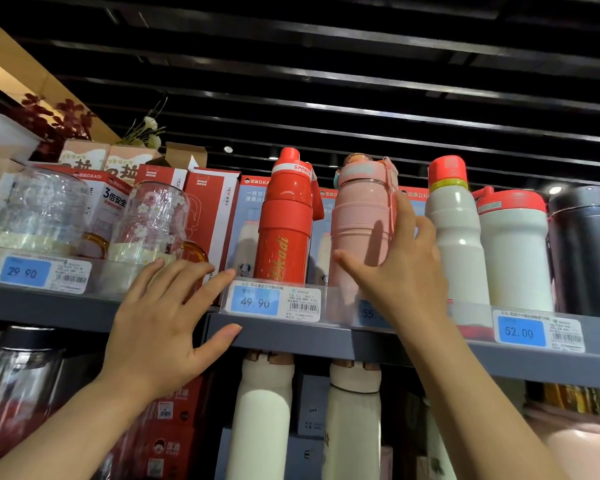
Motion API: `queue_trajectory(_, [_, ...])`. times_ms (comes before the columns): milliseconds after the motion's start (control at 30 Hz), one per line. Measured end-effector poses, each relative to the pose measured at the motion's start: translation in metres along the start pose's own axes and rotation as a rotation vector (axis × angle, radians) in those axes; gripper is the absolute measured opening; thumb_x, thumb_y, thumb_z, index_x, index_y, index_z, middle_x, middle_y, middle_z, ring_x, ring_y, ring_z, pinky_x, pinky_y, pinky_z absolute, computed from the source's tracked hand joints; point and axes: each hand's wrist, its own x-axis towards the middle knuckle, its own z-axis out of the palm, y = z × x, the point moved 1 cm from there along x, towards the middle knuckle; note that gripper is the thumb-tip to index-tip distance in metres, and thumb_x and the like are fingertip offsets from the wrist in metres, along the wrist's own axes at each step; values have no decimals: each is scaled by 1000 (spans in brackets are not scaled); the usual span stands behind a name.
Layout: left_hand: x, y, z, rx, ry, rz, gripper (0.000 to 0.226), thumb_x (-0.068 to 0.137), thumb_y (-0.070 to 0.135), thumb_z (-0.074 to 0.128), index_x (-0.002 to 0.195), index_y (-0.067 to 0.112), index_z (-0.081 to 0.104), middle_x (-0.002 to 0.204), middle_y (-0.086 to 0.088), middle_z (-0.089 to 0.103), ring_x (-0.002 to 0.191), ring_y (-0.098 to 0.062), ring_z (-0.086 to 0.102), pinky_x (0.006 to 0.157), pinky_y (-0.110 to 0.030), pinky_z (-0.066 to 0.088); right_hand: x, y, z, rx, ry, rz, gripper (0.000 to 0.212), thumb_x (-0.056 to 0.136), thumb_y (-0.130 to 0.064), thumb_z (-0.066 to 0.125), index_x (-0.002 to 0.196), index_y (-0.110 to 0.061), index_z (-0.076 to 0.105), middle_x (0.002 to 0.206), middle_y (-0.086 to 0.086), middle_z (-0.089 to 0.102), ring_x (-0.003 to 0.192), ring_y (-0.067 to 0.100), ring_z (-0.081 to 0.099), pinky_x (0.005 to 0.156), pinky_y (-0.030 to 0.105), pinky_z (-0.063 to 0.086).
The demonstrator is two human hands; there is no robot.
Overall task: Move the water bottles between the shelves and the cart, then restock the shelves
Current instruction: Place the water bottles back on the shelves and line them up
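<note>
Our left hand (pixel 167 317) rests flat and wide on the shelf edge (pixel 291 336). Our right hand (pixel 400 271) holds the pink bottle (pixel 359 230); at nine o'clock stands the red bottle (pixel 284 220), a small gap between.

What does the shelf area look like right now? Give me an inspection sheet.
Surface: grey top shelf, price tags along its edge.
Job's things: red bottle, pink bottle, two white bottles with red caps and black bottle, all upright.
Clutter: glass cups, red boxes.
Grippers: left hand open below the shelf edge; right hand, fingers around the pink bottle.
Cables: nothing seen.
Surroundings: dark slatted ceiling; cream bottles on the lower shelf.
</note>
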Motion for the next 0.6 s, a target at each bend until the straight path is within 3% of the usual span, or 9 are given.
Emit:
queue_trajectory(67, [0,0,0,2,0,1,65,98,61,26,131,15,57,119,-12,63,111,-34,55,105,-52,33,-4,-10,4,-112,3,6,114,69,-66,71,150,-39,-4,155,11,11,134,38,32,92,49,45])
queue_trajectory(167, [0,0,-1,7,2,8,65,98,61,26,132,15,56,117,-12,62,110,-34,54,105,-52,33,1,-13,11,-154,-48,43,120,67,-56,80,149,-38,-6,154,12,10,127,42,39,88,47,47])
queue_trajectory(300, [0,-1,0,3,5,8,66,98,61,26,131,14,58,115,-12,62,109,-33,54,105,-51,33,6,3,9,32,-79,30,118,67,-40,84,150,-37,0,149,11,19,119,39,48,85,41,46])
queue_trajectory(400, [0,-1,0,3,5,11,66,97,61,26,131,14,57,115,-12,62,109,-34,55,104,-52,34,11,16,-3,214,-180,24,110,71,-30,82,150,-37,6,144,8,32,112,24,47,85,34,41])
queue_trajectory(500, [0,-1,0,2,16,14,66,98,61,26,132,14,57,115,-12,62,109,-34,54,104,-53,34,11,19,-9,203,-239,17,102,75,-34,77,148,-39,7,143,6,37,105,20,46,84,36,44])
queue_trajectory(600, [0,0,0,1,31,19,65,98,61,26,131,14,56,114,-13,62,108,-33,53,104,-52,33,4,11,-7,-23,-148,12,102,73,-56,73,149,-37,7,149,7,27,122,31,45,88,43,45])
